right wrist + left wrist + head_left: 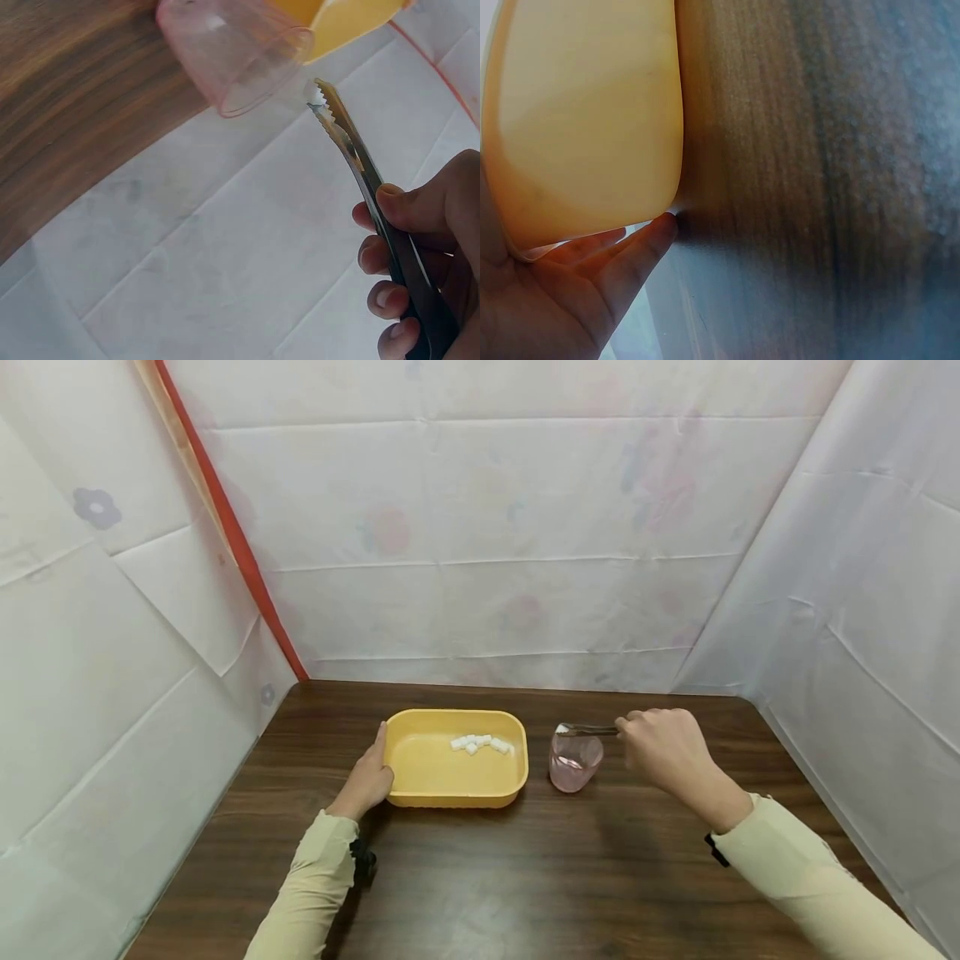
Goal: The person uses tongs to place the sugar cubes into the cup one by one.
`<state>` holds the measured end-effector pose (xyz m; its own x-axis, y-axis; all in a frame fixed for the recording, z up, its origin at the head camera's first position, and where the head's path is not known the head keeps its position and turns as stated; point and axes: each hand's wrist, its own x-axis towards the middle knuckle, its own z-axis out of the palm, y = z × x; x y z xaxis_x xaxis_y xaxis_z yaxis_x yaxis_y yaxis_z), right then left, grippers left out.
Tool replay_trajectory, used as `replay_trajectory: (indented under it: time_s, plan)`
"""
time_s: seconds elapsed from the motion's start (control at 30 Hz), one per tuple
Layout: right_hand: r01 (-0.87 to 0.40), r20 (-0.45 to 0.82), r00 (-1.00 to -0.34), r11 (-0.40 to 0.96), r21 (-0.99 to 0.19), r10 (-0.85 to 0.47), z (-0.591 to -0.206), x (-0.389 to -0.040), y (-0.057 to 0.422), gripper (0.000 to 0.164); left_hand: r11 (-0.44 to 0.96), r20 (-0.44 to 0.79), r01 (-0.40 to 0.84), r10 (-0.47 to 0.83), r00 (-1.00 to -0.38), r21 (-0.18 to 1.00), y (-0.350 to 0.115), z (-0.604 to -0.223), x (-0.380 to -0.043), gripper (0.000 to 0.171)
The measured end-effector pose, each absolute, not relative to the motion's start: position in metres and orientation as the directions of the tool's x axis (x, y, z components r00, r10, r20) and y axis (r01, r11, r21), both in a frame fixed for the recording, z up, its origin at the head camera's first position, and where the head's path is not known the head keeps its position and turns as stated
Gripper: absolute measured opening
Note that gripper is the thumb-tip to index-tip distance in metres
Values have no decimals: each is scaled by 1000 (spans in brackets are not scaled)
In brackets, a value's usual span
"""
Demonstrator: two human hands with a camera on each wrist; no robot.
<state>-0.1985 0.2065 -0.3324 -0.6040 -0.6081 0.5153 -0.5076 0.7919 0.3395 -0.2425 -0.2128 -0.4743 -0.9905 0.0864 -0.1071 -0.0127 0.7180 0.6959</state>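
My left hand (365, 783) rests against the left end of a yellow tray (420, 800); in the left wrist view its fingers (622, 277) lie nearly straight along the outer wall. Several small white cubes (471, 748) lie in the tray, towards its back right. My right hand (663, 747) grips metal tongs (592, 730) by their dark handles. Between the serrated tips (324, 105) a white cube (313, 92) is pinched. In the head view the tips appear over the rim of a clear pink cup (573, 772), which stands right of the tray.
Tray and cup stand side by side on a dark wood-grain table (480, 893). Pale patterned sheeting (487, 527) hangs behind and on both sides, with a red strip (232, 527) running down the back left corner.
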Motion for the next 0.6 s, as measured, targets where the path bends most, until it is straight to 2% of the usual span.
replay_trajectory:
  time_s: [0.2,0.3,0.47,0.6]
  plan:
    - [-504,480,-620,784,362,-620,-337,-199,217,43,705,-109,-9,97,-989,709,-208,-477,-247,80]
    - [-510,447,-633,774,375,-633,-342,-204,215,48,714,-98,1,97,-990,700,-211,-477,-249,79]
    - [-502,355,-687,767,398,-634,-352,-216,206,49,724,-106,-15,81,-991,689,-217,-477,-248,79]
    - [-484,300,-725,769,418,-620,-360,-221,202,42,727,-118,-15,90,-989,687,-216,-478,-247,79]
